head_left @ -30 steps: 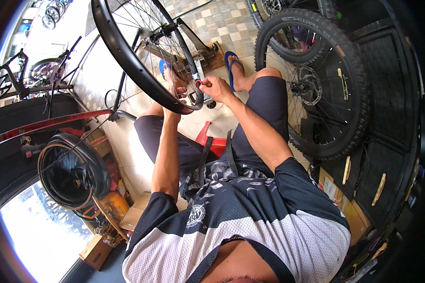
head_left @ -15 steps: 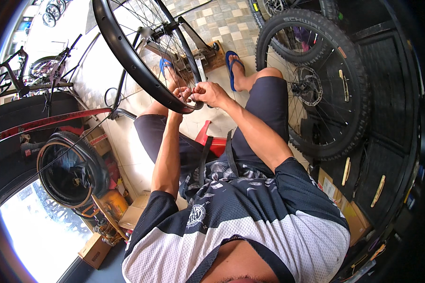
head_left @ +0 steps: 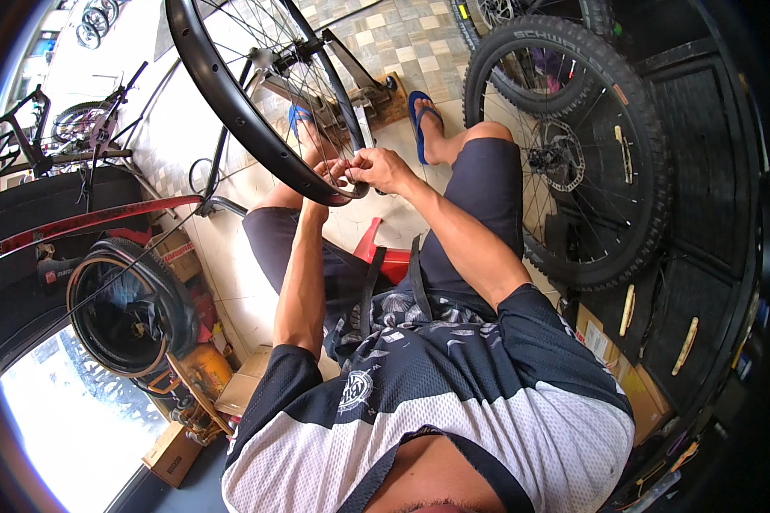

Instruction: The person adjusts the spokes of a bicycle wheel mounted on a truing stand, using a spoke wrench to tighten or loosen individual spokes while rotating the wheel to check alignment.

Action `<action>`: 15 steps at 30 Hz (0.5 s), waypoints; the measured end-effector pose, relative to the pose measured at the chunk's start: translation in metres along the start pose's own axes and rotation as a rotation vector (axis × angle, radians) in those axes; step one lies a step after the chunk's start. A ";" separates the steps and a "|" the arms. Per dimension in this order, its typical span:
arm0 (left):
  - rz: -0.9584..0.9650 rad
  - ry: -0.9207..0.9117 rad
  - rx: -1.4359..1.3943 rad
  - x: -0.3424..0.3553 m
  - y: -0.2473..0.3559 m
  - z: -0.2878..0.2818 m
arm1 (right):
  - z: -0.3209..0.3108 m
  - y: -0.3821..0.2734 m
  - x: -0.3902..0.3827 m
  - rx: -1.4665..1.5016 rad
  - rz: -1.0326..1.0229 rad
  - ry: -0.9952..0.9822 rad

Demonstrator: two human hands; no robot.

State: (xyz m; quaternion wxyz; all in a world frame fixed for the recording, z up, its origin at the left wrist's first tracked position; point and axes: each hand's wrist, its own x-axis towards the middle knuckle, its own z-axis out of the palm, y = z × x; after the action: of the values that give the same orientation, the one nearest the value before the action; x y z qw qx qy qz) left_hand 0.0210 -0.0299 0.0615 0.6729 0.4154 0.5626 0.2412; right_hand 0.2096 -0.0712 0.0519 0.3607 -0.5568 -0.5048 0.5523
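A black bicycle wheel rim (head_left: 241,121) with thin spokes stands before me, its hub (head_left: 298,53) carried in a metal wheel truing stand (head_left: 351,64). At the near end of the rim, my left hand (head_left: 330,171) has its fingers curled in among the spokes, partly behind the rim. My right hand (head_left: 383,169) meets it from the other side, fingers pinched together close to the rim's inner edge. What either pinch holds is too small and hidden to make out. A flat silver arm (head_left: 364,126) of the stand rises just beyond my right hand.
A bicycle wheel with a knobby tyre (head_left: 488,70) leans at the right against black drawers (head_left: 684,128). On the left are a red tube (head_left: 94,224), a tan-edged tyre (head_left: 75,295) and cardboard boxes (head_left: 246,380). Something red (head_left: 393,263) lies between my knees.
My left hand's fingers have shifted slightly to the right among the spokes. My right hand, the rim and the stand look the same.
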 end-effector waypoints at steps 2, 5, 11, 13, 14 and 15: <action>-0.065 -0.020 -0.003 0.000 0.000 -0.003 | -0.001 -0.004 -0.001 -0.043 -0.016 -0.004; -0.062 -0.034 0.000 -0.001 -0.001 -0.004 | -0.002 -0.007 -0.001 -0.021 -0.022 0.000; -0.007 0.023 -0.063 0.004 -0.005 0.002 | -0.009 -0.003 0.000 0.005 -0.029 -0.040; 0.055 0.035 -0.005 0.007 -0.007 0.002 | -0.009 0.000 0.002 -0.016 -0.034 -0.055; 0.097 0.054 0.029 0.009 -0.009 0.004 | -0.008 0.003 0.004 -0.041 -0.041 -0.062; 0.144 0.080 0.067 0.012 -0.011 0.005 | -0.007 0.005 0.006 -0.073 -0.029 -0.071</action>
State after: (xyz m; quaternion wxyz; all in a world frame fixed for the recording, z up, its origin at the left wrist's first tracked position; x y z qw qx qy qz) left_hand 0.0275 -0.0282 0.0457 0.6164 0.4669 0.5657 0.2865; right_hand 0.2166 -0.0659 0.0462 0.3298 -0.5423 -0.5450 0.5478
